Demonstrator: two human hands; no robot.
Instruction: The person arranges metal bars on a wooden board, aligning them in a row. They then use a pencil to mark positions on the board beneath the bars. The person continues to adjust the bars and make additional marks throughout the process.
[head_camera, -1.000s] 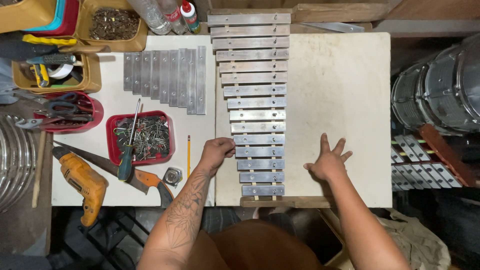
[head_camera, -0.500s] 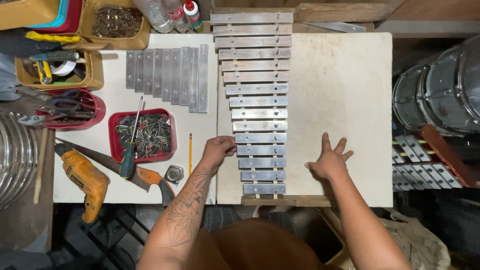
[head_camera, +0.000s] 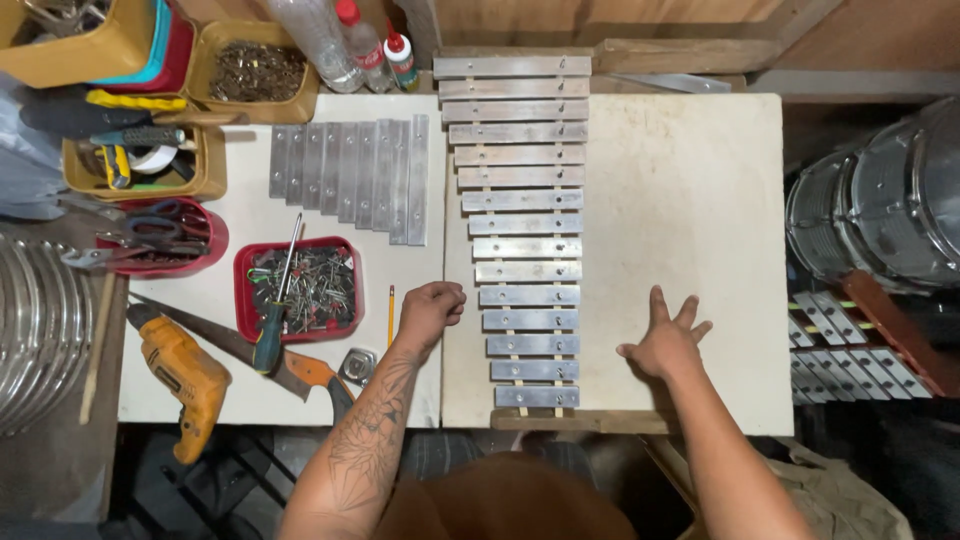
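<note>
A: Metal bars (head_camera: 522, 235) on the white board (head_camera: 690, 200), a ladder-like row running from the far edge toward the person, longest bar far, shortest near, laid across two thin wooden rails. The row sits on the board's left part; the right part is bare.

B: Left hand?

A: Left hand (head_camera: 430, 310) is curled into a loose fist, just at the board's left edge, beside the lower bars. Knuckles are close to the bar ends (contact, cannot tell). Nothing visibly held in it. Forearm is tattooed.

B: Right hand?

A: Right hand (head_camera: 665, 340) lies flat on the board, fingers spread wide, palm down, holding nothing. It is right of the row, apart from the bars.

B: Around them?

A: A second set of loose bars (head_camera: 350, 180) lies side by side on the white table (head_camera: 250, 390) left of the board. Below that is a red tray of screws (head_camera: 300, 290) with a screwdriver (head_camera: 275, 310) across it. A pencil (head_camera: 390, 302) is just beside the left wrist. There is a handsaw (head_camera: 250, 350), an orange drill (head_camera: 185, 375) at the table's near corner, and a small metal piece (head_camera: 357, 366) by the saw handle.

B: Further out?

A: Yellow bins with tools (head_camera: 140, 160) far left, a red tub with scissors (head_camera: 160, 235), bottles (head_camera: 340, 40) at the far edge, drums (head_camera: 880, 200) on the right.
</note>
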